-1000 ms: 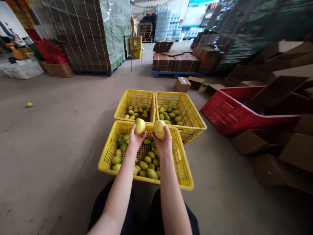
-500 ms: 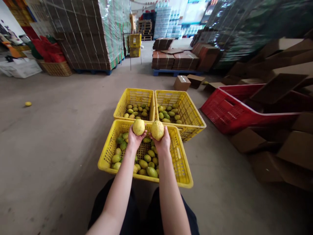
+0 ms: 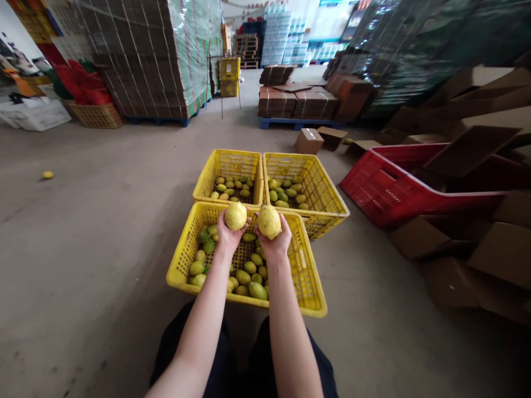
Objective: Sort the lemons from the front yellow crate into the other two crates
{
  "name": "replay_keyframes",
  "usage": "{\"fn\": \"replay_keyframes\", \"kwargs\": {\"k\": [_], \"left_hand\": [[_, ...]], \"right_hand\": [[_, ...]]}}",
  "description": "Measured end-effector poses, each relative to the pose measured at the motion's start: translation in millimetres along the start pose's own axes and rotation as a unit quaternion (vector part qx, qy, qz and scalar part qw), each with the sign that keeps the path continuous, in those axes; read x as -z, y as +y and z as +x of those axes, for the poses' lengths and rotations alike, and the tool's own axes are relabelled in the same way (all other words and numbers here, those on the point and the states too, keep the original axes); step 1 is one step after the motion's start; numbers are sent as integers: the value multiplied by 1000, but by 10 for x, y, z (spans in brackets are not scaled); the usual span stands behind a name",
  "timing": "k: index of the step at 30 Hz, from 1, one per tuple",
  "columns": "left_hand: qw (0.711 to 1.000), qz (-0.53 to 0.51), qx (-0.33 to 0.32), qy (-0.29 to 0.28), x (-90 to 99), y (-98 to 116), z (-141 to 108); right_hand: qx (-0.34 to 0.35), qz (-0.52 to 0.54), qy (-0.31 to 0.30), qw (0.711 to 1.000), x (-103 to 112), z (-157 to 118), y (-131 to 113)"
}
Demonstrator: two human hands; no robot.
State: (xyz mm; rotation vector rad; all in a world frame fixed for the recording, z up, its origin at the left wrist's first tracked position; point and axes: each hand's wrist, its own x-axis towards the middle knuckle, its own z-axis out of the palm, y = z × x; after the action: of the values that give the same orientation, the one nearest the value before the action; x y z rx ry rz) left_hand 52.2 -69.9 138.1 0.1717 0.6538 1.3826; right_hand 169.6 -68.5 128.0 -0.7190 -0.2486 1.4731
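Note:
My left hand holds a round yellow fruit in its cupped fingers. Beside it, my right hand grips a second, slightly longer yellow fruit. Both hands are raised over the near yellow crate, where green and yellow fruits lie at the bottom, partly hidden by my forearms. Behind it stand two more yellow crates, a back left one and a back right one, each with several fruits inside.
To the right is a red crate amid cardboard boxes. A small closed box stands near a blue pallet. One yellow fruit lies on the floor at left. Wrapped stacks rise behind.
The fruit in my right hand has turned slightly and moved a little to the right and down. My left hand has barely shifted, and the crates have not moved.

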Motion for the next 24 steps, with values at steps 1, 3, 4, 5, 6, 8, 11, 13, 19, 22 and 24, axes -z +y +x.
{"fn": "replay_keyframes", "kwargs": {"k": [1,3,4,5,6,8,11,13,19,22,24], "left_hand": [[1000,4,-6,1,21,-7,4],[1000,12,-23,11,72,-27,19],[999,13,-32,14,99,-38,30],[999,10,-43,15,125,-50,43],[998,1,-57,12,148,-61,57],[996,-32,-85,2,182,-79,79],[991,-87,-100,-3,207,-90,86],[990,-102,-100,10,214,-90,81],[994,-40,-59,78,323,-160,168],[993,63,72,72,469,-313,214],[981,132,130,63,594,-448,180]], "right_hand": [[-4,-2,-11,1000,14,9,10],[-8,2,-28,1000,40,17,33],[-7,12,-32,999,49,16,44],[-7,28,-33,999,53,13,56],[-6,46,-34,998,54,7,68],[-7,76,-37,996,48,-6,92],[-2,96,-41,995,42,-20,122],[3,99,-45,994,47,-24,132],[1,97,-70,993,61,-48,94],[3,115,-76,990,75,-66,36],[11,123,-78,989,95,-74,-13]]}}
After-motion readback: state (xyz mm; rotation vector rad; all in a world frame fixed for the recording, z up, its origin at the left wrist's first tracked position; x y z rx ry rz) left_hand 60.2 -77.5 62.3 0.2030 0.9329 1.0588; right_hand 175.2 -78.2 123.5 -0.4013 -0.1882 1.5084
